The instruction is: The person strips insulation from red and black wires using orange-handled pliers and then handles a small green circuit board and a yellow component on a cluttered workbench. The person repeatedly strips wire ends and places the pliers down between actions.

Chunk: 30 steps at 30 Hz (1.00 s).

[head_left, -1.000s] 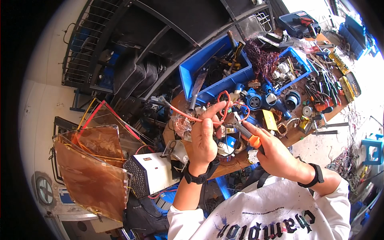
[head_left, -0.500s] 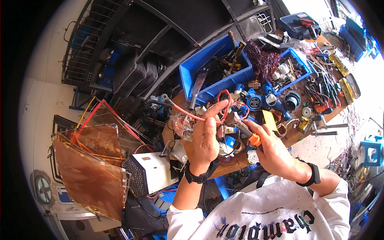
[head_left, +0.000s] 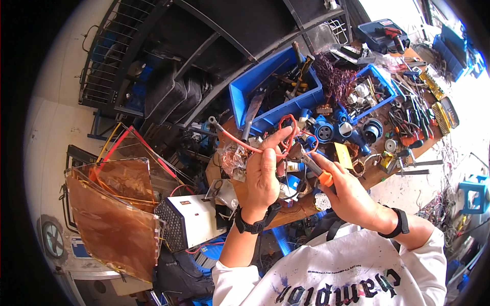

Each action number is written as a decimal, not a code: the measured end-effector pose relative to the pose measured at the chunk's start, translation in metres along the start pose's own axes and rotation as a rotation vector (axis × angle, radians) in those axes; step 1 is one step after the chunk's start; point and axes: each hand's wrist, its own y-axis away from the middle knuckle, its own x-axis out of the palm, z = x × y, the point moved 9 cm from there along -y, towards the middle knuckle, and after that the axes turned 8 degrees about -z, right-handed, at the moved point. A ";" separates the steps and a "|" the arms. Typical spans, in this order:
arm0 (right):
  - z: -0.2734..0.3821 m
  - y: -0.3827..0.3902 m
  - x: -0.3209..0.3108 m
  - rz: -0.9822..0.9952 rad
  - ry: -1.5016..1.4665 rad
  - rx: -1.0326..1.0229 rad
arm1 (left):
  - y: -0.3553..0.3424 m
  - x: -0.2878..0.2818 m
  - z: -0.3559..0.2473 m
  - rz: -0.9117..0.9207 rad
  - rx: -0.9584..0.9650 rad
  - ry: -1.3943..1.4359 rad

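My left hand (head_left: pixel 263 178) is closed around a red cable (head_left: pixel 236 139). The cable's free end, with a grey metal ring lug (head_left: pixel 212 121), sticks out to the upper left. Beyond the fingers, the cable bends into a loop. My right hand (head_left: pixel 352 196) grips pliers (head_left: pixel 310 162) with orange on the handle. Their metal head points left and lies against the red cable just right of my left fingertips. I cannot tell whether the jaws bite on the cable. Blue round plug-like parts (head_left: pixel 323 130) lie on the wooden bench beyond the hands.
A blue bin (head_left: pixel 260 116) with tools stands behind the hands. To its right are a smaller blue crate (head_left: pixel 378 108), a wire bundle (head_left: pixel 334 76) and several hand tools (head_left: pixel 411 120). A white box (head_left: pixel 196 218) and brown sheet panels (head_left: pixel 112 224) stand at the left.
Both hands stay almost in place on the cable and the pliers. The pliers and the thin red loop beside them have shifted very slightly.
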 end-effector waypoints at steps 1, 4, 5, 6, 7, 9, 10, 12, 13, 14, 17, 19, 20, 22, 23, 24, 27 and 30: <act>0.002 0.000 -0.001 -0.006 -0.011 -0.020 | 0.000 0.000 0.000 -0.002 -0.004 -0.003; 0.004 -0.001 -0.002 0.005 -0.052 -0.034 | -0.002 0.000 -0.002 -0.001 -0.013 0.005; 0.003 0.000 -0.001 0.028 -0.072 -0.006 | -0.002 0.000 -0.003 0.003 -0.017 0.011; 0.002 0.000 0.000 0.050 -0.092 0.022 | -0.002 0.001 -0.003 0.008 -0.020 0.017; 0.001 0.000 0.000 0.054 -0.102 0.022 | -0.003 0.001 -0.004 0.007 -0.021 0.036; -0.001 0.001 0.002 0.063 -0.122 0.023 | -0.004 0.001 -0.004 0.004 -0.026 0.073; 0.000 0.000 0.001 0.063 -0.116 0.023 | -0.004 0.001 -0.005 0.005 -0.020 0.068; 0.003 0.000 -0.001 0.065 -0.106 0.024 | -0.003 0.000 -0.004 0.007 -0.011 0.058; 0.004 -0.001 -0.001 0.060 -0.099 0.020 | -0.003 0.000 -0.003 0.008 -0.002 0.045; 0.004 -0.001 -0.001 0.054 -0.092 0.015 | -0.004 0.000 -0.003 0.010 0.007 0.032; 0.006 -0.002 -0.003 0.026 -0.039 -0.006 | -0.004 -0.002 0.001 0.011 0.023 -0.007; 0.007 -0.002 -0.003 0.011 -0.010 -0.017 | -0.004 -0.003 0.001 0.010 0.028 -0.017; 0.006 -0.002 -0.002 0.005 -0.005 -0.020 | -0.005 -0.003 0.001 0.011 0.030 -0.013; 0.005 -0.003 -0.002 -0.017 0.002 -0.037 | -0.007 -0.002 -0.001 0.016 0.029 -0.002; 0.005 -0.003 -0.002 -0.032 0.005 -0.054 | -0.008 -0.002 -0.004 0.017 0.028 0.005; 0.007 -0.004 -0.002 -0.048 0.008 -0.071 | -0.008 -0.002 -0.005 0.019 0.027 0.012; 0.009 -0.006 -0.004 -0.057 0.022 -0.054 | -0.009 -0.003 -0.007 0.016 0.033 0.008; 0.014 -0.008 -0.009 -0.123 0.027 -0.090 | -0.010 -0.004 -0.007 0.012 0.023 0.015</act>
